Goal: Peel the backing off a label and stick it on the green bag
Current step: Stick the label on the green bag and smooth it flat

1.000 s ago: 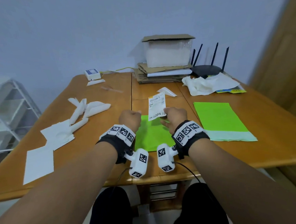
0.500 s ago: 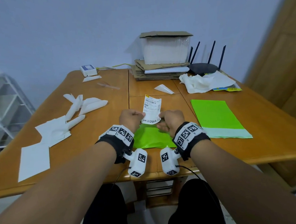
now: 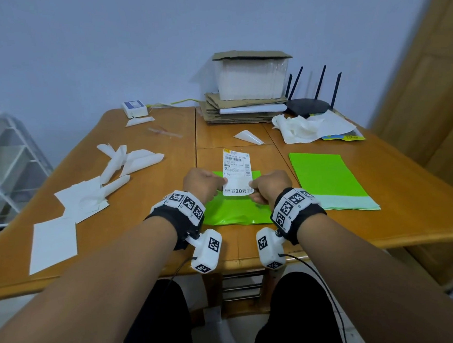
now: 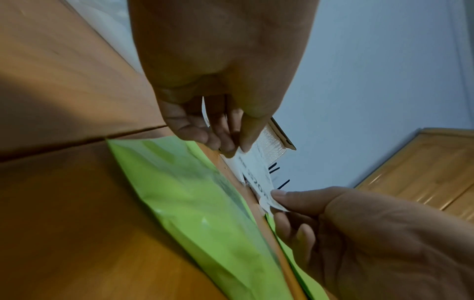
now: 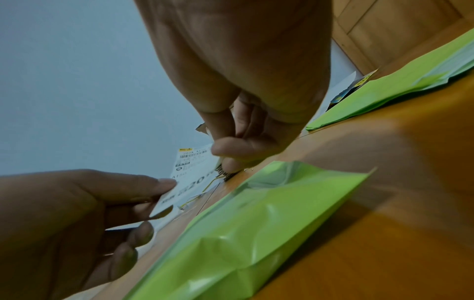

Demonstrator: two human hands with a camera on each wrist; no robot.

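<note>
A white printed label with a barcode stands tilted up above the crumpled green bag near the table's front edge. My left hand pinches its lower left edge, and my right hand pinches its lower right corner. In the left wrist view the left hand and the label hang just above the bag. From the right wrist, my thumb and fingers nip the label over the bag. Whether the backing is still on it is unclear.
A flat stack of green bags lies to the right. Loose white backing sheets litter the left of the wooden table. Cardboard, a white box, a router and crumpled paper stand at the back.
Both hands have brought the label lower and nearer to the green bag, and it now tilts further away from me. Both pinches hold.
</note>
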